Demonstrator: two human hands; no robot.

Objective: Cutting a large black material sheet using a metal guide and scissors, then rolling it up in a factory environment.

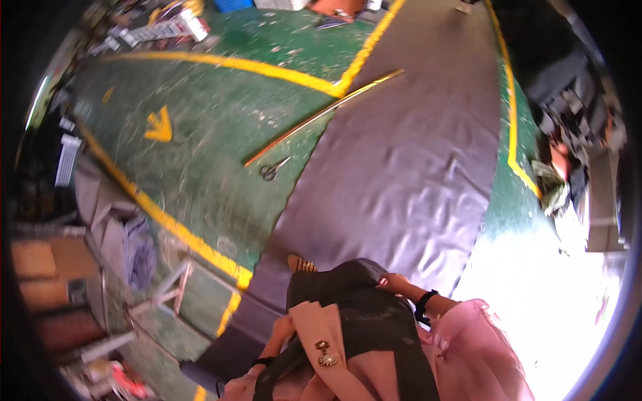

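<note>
standing on the grey sheet (401,167) spread over the green floor (200,134), right hand (394,283) rests fingers together on dark clothing; left hand (281,329) grip unclear. scissors (273,170) and long strip (321,117) lie untouched at the sheet's left edge; cutting seems not begun.

floor (200,134): green, yellow lines and arrow
sheet (401,167): dark grey
sleeves (481,334): pink
wristband (424,304): black
</note>
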